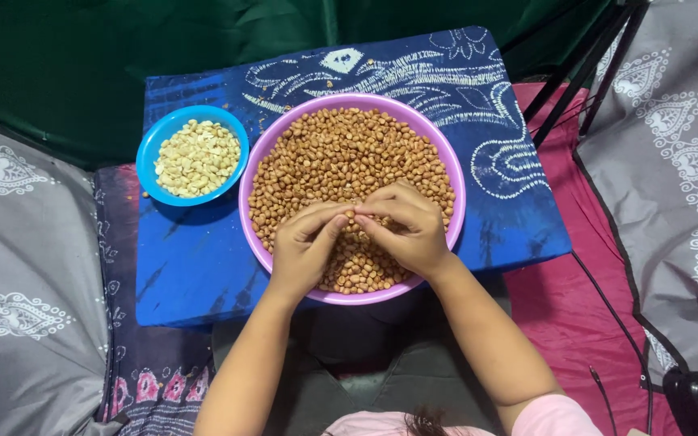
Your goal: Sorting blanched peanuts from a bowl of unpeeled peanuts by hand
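Our left hand (304, 246) and right hand (409, 226) meet over the near half of the pink bowl (456, 173), which sits on the desk (195, 266) under a blue patterned cloth (510, 105). The bowl is filled almost to the rim with brown-skinned peanuts (341, 153). Our hands rest on top of them, wrists over the near rim, forearms reaching in from the bottom of the view.

The fingers of both hands are curled inward and pressed together at the tips, thumbs against forefingers, and the two sets of fingertips touch each other at the middle of the bowl. They seem to pinch a peanut between them, but the nut itself is hidden by the fingertips, so we cannot tell just what is held.

Just beside the pink bowl, on our left and a little farther back, stands a smaller blue bowl (151, 145). It holds pale, skinless peanuts (197, 157), heaped below its rim. The two bowls' rims are close, nearly touching. A few stray bits lie on the cloth behind the bowls.

Grey pillows (18, 266) with white patterns lie on either side of the desk, one on our left and another (672, 161) on our right. A pink sheet (559, 299) shows under the right side of the desk, with a dark cable (620, 323) running across it. Green fabric (82, 56) hangs behind the desk.
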